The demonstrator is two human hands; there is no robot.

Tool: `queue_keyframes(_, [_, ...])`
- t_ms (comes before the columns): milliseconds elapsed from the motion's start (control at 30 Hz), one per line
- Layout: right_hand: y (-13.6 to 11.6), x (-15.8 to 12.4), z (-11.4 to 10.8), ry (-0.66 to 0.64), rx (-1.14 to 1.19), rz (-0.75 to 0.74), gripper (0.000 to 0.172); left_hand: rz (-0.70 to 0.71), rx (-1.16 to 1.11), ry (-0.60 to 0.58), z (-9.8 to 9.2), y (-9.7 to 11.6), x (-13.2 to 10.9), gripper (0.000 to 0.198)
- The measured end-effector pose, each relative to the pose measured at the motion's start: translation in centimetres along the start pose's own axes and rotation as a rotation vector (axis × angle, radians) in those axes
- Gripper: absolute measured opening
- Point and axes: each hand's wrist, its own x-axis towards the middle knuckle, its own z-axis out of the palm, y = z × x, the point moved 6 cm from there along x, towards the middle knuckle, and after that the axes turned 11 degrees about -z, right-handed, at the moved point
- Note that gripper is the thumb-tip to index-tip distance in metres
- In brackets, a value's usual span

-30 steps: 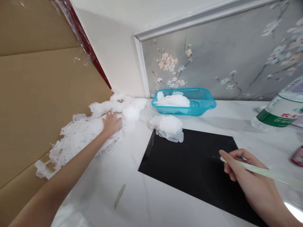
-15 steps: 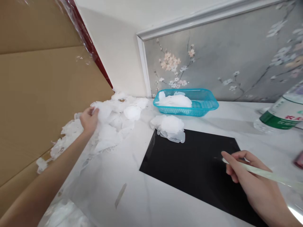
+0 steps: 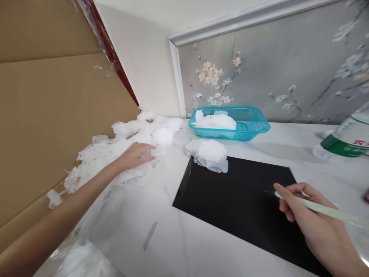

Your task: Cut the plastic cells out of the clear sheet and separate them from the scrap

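Note:
My left hand (image 3: 135,156) reaches over a heap of thin white translucent pieces (image 3: 100,161) on the left, thumb and fingers apart at its right edge; nothing is clearly gripped between them. In my right hand (image 3: 302,207) is a slim pale green pen-like tool (image 3: 325,211), its tip over a black sheet (image 3: 230,200). A small stack of white pieces (image 3: 211,152) overlaps the sheet's back left corner. Behind it stands a blue plastic basket (image 3: 253,132) with more white pieces (image 3: 216,121) inside.
Cardboard (image 3: 52,115) rises along the left. A large bottle with a green label (image 3: 343,144) stands at the right. A clear bag of white material (image 3: 86,261) lies at the front left. A tape strip (image 3: 150,235) sticks to the white table (image 3: 164,215).
My left hand has moved right and slightly down across the heap, and its fingers have spread. The right hand keeps its grip on the tool. The view has shifted slightly.

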Motion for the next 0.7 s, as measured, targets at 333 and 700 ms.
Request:
queue_keyframes(333, [-0.5,-0.1,0.0,-0.024,-0.054,-0.022,0.041,-0.207,-0.263,0.152,2.6,0.4,2.0,0.035])
queue_keyframes(700, [-0.2,-0.1,0.0,-0.037,-0.014,0.017,0.044,-0.461,-0.896,0.635,-7.2,-7.0,3.1,0.012])
